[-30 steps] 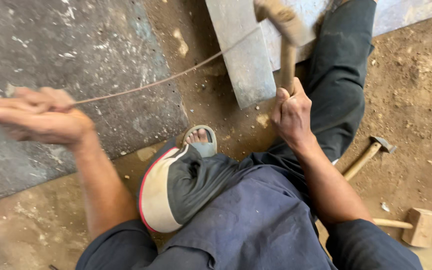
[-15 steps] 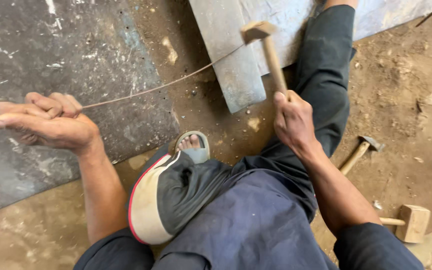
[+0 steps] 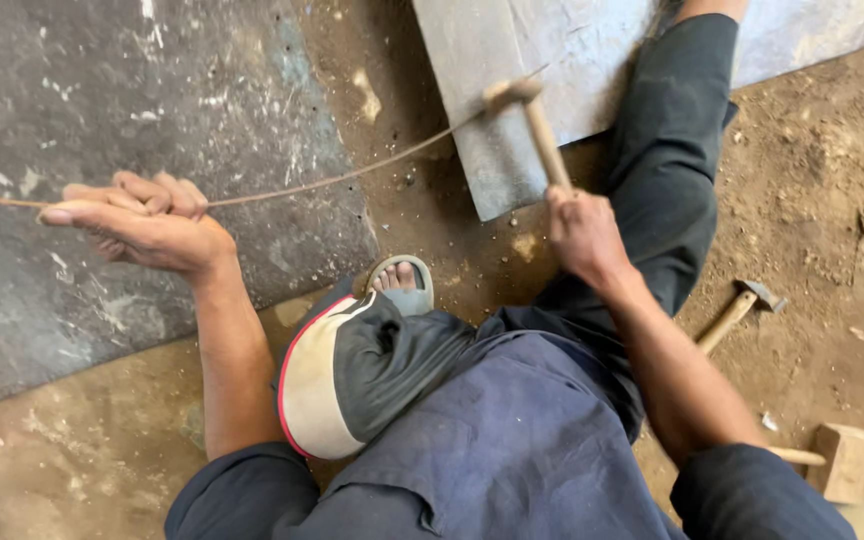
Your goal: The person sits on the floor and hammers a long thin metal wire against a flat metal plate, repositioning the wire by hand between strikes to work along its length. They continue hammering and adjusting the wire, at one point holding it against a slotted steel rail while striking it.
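Head view shows the left hand (image 3: pixel 142 228) closed on a thin, stiff-looking metal rod (image 3: pixel 352 175), best gripped far back, while the right hand (image 3: pixel 582 235) clasps a light wooden mallet (image 3: pixel 527 115) by its handle.

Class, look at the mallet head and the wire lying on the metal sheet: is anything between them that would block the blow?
Nothing visible does. The right hand holds the wooden mallet with its head right at the thin wire over the edge of the grey metal sheet. The left hand grips the wire well off to the side, clear of the mallet.
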